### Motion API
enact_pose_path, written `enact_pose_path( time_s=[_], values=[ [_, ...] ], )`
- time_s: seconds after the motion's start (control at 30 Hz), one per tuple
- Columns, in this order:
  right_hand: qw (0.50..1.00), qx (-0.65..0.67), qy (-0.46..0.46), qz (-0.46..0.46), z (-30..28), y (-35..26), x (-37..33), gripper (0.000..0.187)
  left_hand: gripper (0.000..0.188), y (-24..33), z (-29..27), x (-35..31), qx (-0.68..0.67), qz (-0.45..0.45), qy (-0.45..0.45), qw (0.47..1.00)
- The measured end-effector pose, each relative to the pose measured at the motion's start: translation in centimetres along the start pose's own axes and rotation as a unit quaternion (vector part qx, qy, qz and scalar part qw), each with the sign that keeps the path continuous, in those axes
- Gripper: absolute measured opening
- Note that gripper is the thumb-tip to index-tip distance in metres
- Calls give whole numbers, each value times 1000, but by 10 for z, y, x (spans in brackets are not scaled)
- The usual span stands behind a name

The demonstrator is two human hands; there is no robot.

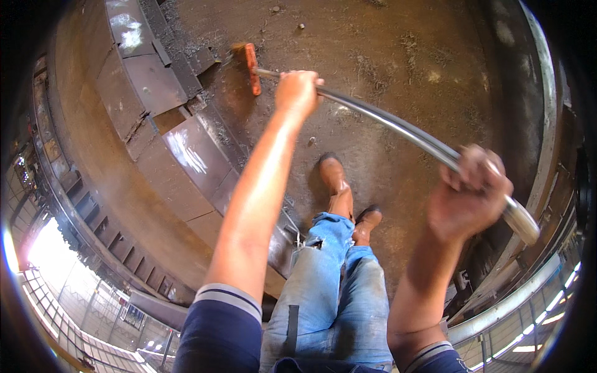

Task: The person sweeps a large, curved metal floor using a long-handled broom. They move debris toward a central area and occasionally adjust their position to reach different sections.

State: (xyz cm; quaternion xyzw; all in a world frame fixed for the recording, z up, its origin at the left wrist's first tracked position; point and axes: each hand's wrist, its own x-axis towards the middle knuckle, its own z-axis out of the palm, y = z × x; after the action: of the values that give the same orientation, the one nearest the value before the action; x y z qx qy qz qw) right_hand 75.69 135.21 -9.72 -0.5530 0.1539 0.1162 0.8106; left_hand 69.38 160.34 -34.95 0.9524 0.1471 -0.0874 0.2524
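1. Tracing the pole (388, 121) from my remote station, I see it slant from far left to near right over the floor (404, 180); I put at least some of its bend down to the wide lens.
2. The left hand (297, 93) is clamped around the pole toward its far left end, knuckles uppermost.
3. I read the right hand (469, 196) as clamped around the pole too, toward the near right end. It is blurred, but it curls over the metal, and the pale butt (523, 224) sticks out beyond it on the right.
4. The orange head (251, 69) sits at the pole's far left end, just left of the left hand and slightly farther off, with a short bare stretch between them. I count the left hand as much the nearer; the right hand is well apart from it.
5. The head's long axis runs near to far, roughly crosswise to the pole. I cannot tell whether it touches the floor.
6. Left of the head lie the plates (149, 84), stretching from far left toward the near side.
7. On the near side of the pole I have the boots (334, 174), placed left to right between the two hands.
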Motion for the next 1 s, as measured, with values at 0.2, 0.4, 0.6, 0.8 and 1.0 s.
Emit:
enact_pose_path(
  time_s=[0.2, 0.4, 0.6, 0.8, 1.0],
  values=[
    [994, -46, 88, 40, 31, 34, 9, 25, 14, -30, -5, -58, -34, -89, 56, 994],
    [983, -146, -110, -20, 60, 33, 14, 25, 23, -101, 8, -19, -11, 52, 90, 995],
    [1000, 4, 13, -16, 2, -35, 20, 25, 17, 37, -18, 14, -1, -55, 64, 996],
    [991, -74, -109, 30, 49, 57, 26, 27, 17, -99, -3, -45, 71, -148, 8, 986],
    [995, -93, -29, -13, 8, -31, -3, 17, 36, 25, 12, 70, -541, -333, -42, 771]
  ],
)
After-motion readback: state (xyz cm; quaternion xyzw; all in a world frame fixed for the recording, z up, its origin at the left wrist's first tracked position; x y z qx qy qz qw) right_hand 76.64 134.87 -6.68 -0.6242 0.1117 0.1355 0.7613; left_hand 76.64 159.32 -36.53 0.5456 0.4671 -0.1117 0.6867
